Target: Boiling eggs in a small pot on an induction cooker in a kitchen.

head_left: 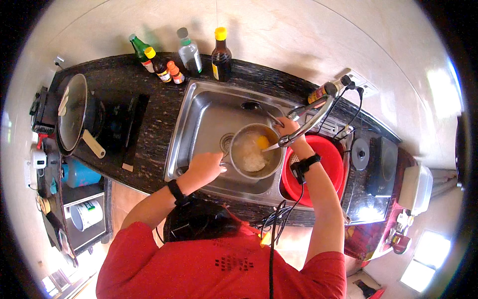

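Note:
A round metal pot [234,164] is held over the stainless steel sink [209,112]. It contains cloudy water with a pale, rice-like clump and something round and yellow [263,142]. My left hand [207,168] grips the pot's side handle. At the pot's far right edge, my right hand [288,128] has its fingers curled around a metal handle, which appears to be the pot's; the tap hides part of this grip. From the curved chrome tap [298,135], water runs into the pot.
A red plastic basin [325,149] fills the right sink bowl, under my right forearm. Several bottles [221,56] line the wall. A lidded pan [73,116] stands at left. Cables [351,108] hang from the wall socket; another cable [274,239] runs down my front.

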`<state>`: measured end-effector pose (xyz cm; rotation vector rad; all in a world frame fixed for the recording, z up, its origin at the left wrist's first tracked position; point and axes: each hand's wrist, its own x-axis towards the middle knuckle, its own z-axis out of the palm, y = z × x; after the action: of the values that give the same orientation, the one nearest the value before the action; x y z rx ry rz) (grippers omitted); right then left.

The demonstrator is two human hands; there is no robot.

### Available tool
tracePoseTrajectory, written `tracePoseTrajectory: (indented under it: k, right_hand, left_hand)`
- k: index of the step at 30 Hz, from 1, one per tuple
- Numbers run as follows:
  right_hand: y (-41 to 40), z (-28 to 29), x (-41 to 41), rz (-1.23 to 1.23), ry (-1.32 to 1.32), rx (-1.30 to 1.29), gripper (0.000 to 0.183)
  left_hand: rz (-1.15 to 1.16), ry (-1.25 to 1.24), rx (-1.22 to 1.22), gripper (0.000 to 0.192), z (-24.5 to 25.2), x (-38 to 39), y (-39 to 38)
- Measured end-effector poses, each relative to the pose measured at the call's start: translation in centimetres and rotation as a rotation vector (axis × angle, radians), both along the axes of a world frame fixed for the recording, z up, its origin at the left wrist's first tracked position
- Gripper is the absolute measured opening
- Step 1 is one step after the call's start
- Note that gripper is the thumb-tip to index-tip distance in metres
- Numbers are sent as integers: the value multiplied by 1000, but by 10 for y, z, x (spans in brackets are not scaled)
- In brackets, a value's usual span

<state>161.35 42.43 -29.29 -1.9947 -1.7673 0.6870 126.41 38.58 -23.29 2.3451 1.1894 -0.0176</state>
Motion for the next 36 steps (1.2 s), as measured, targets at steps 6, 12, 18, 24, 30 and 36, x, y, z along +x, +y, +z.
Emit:
tracePoseTrajectory:
  k: [6,12,18,24,30,36]
  right_hand:
    - [3,-10,0,-13,-40,57,31]
    - [3,-10,0,-16,-64,37,31]
    - [3,-13,1,-13,-93,34,32]
    - [0,-12,2,-23,-67,-10,32]
    - [12,-5,2,-27,-78,-6,33]
    - [18,11,7,-127,18,12,33]
  left_hand:
    - [5,10,0,39,1,-1,2]
    - [25,-15,-5,39,5,-2,2]
    - [37,21,-50,36,14,0,3]
    - [35,6,-43,38,8,-3,4]
    - [50,47,-63,39,9,-4,5]
    - [49,79,-68,37,20,-2,6]
